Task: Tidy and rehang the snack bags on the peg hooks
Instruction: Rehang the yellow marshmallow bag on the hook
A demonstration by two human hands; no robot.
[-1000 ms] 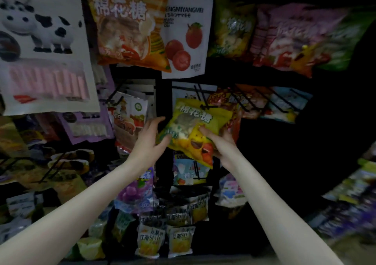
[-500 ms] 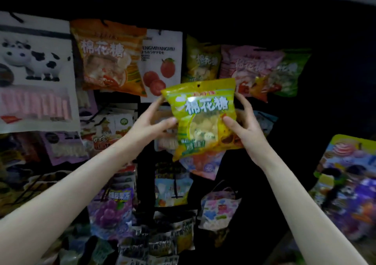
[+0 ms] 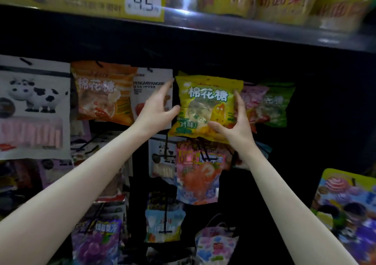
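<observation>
Two hands frame the yellow bag (image 3: 207,106) at the top row: the left hand (image 3: 156,110) touches its 9 o'clock edge with thumb and loose fingers, the right hand (image 3: 236,124) pinches its 4 o'clock corner. Whether its hole is on a peg is hidden; hanging seems unfinished. It reads "棉花糖"; the price tag (image 3: 143,3) at 12 o'clock reads "4.5".

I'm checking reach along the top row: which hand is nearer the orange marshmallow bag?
Left. The left hand is just right of the orange marshmallow bag, over the white bag. The right hand is farther right, holding the yellow bag.
</observation>
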